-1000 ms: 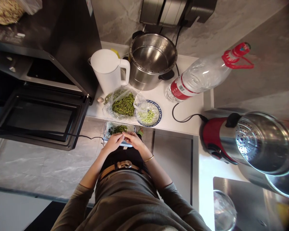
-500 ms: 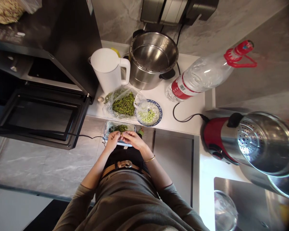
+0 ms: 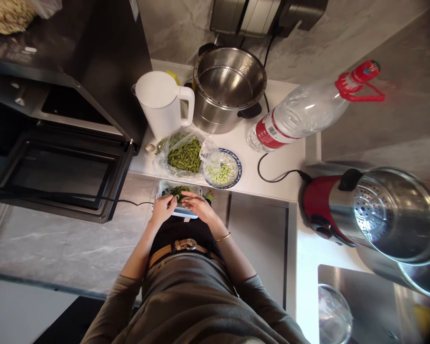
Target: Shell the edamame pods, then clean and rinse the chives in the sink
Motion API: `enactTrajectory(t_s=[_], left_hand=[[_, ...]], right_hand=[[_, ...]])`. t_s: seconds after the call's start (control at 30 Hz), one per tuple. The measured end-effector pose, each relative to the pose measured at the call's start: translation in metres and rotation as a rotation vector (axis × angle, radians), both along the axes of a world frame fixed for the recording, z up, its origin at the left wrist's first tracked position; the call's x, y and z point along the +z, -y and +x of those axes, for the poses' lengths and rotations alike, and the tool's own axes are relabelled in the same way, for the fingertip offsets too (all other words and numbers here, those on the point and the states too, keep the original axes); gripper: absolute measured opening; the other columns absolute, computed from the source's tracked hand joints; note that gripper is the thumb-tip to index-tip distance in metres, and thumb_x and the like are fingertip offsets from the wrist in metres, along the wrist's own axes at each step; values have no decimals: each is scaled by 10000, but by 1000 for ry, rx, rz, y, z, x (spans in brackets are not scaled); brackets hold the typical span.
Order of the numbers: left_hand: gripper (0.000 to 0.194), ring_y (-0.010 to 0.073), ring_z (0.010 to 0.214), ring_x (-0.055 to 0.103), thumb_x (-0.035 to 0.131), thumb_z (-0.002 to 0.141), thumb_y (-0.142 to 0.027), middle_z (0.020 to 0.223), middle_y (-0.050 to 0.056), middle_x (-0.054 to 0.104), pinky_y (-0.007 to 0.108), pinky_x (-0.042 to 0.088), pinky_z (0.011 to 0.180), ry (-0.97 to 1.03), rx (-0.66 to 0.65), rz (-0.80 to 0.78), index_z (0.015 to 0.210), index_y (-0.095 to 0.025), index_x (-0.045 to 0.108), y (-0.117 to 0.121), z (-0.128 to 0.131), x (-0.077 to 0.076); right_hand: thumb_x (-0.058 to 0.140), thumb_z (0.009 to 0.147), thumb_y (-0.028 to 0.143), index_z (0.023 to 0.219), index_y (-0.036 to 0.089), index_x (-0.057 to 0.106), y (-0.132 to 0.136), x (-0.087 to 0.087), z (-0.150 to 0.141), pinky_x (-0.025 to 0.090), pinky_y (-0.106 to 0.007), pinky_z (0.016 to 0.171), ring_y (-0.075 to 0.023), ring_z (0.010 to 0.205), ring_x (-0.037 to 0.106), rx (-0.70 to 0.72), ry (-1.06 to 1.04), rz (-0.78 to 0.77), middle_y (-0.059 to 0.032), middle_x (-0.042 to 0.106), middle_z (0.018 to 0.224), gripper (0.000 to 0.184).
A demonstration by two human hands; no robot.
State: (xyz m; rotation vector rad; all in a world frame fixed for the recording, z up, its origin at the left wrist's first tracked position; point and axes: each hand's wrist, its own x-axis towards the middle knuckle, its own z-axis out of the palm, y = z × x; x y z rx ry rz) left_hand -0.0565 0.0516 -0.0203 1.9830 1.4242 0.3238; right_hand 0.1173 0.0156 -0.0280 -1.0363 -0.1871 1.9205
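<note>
My left hand (image 3: 162, 209) is pinched over the near-left side of a small tub (image 3: 158, 191), its fingertips closed on a green soybean pod (image 3: 177, 197). Beside it, my right hand (image 3: 199, 207) has its fingers stretched out and apart above the tub; I cannot make out anything firmly held there. Dark green empty pods (image 3: 181, 190) lie inside the tub. On the counter just beyond, a clear plastic bag (image 3: 161, 162) is full of green soybean pods (image 3: 186, 156). Shelled pale green soybeans (image 3: 222, 173) rest on a blue-rimmed plate (image 3: 238, 165), partly overlapped by the bag.
Behind the bag stand a white pitcher (image 3: 157, 102) and a steel pot (image 3: 218, 119). A large water bottle (image 3: 297, 114) leans in view to the right, near a red-and-steel appliance (image 3: 318, 200) with a cord. An oven door (image 3: 60, 177) hangs open at left.
My hands have moved apart from their meeting point over the tub. The right fingers have spread, while the left stays pinched.
</note>
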Motion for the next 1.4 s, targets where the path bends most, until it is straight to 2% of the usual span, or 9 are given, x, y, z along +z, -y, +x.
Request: enactTrajectory(t_s=[0.27, 0.37, 0.47, 0.57, 0.83, 1.0, 1.17, 1.3, 1.4], left_hand=[[506, 272, 854, 682, 460, 900, -589, 885, 142, 731, 315, 455, 702, -618, -186, -311, 804, -158, 707, -11, 11, -28], [486, 258, 829, 683, 367, 966, -497, 883, 131, 729, 318, 458, 700, -546, -116, -212, 889, -170, 718, -18, 26, -21], [340, 226, 890, 659, 386, 976, -338, 949, 94, 714, 311, 452, 764, -307, -40, 54, 1040, -209, 693, -34, 50, -8], [284, 250, 1030, 590, 436, 950, -267, 1039, 102, 685, 355, 411, 885, -166, -10, 245, 1049, -215, 698, -62, 82, -3], [244, 337, 1111, 455, 499, 877, -187, 1087, 195, 649, 490, 302, 931, -320, -132, 173, 957, -135, 723, -115, 140, -24], [178, 317, 1110, 493, 540, 855, -171, 1046, 156, 686, 480, 317, 944, -260, -71, 177, 899, -164, 713, -113, 138, -21], [124, 193, 860, 622, 621, 821, -212, 914, 69, 724, 357, 440, 858, 212, 253, 15, 928, -172, 670, -105, 107, -6], [200, 152, 769, 633, 663, 788, -327, 829, 45, 709, 270, 479, 735, 609, 342, -36, 898, -160, 673, -71, 82, 7], [247, 142, 729, 629, 668, 790, -392, 825, 43, 718, 258, 489, 694, 667, 333, -81, 888, -166, 684, -40, 70, 14]], right_hand=[[629, 731, 205, 819, 186, 732, -13, 8, 40, 516, -296, 931, -149, 898, 689, -387, 40, -29, -32, 751, 886, 137], [624, 757, 240, 856, 203, 716, -24, 14, 63, 474, -326, 1014, -143, 934, 680, -621, 205, 38, -16, 741, 912, 140], [612, 768, 270, 916, 209, 701, -37, 10, 82, 382, -371, 1110, -151, 1089, 637, -738, 433, 76, -11, 728, 1051, 184], [598, 766, 308, 1015, 188, 694, -47, 3, 91, 313, -390, 1153, -172, 1261, 535, -743, 591, 43, -34, 679, 1222, 292], [615, 738, 356, 1009, 211, 689, -35, 9, 77, 303, -392, 1142, -198, 1283, 510, -759, 677, 111, -47, 651, 1275, 316], [631, 738, 348, 922, 232, 703, -28, 20, 62, 354, -373, 1094, -198, 1178, 568, -752, 700, 141, -30, 705, 1135, 229], [708, 729, 404, 877, 233, 721, -27, 32, 44, 493, -357, 926, -197, 956, 660, -631, 510, 85, -31, 735, 942, 227], [783, 671, 423, 967, 216, 734, -33, 35, 20, 523, -352, 888, -194, 935, 686, -464, 273, 25, -60, 746, 958, 364], [812, 640, 400, 908, 227, 748, -37, 37, 6, 524, -336, 902, -180, 929, 686, -463, 183, 78, -45, 746, 986, 325]])
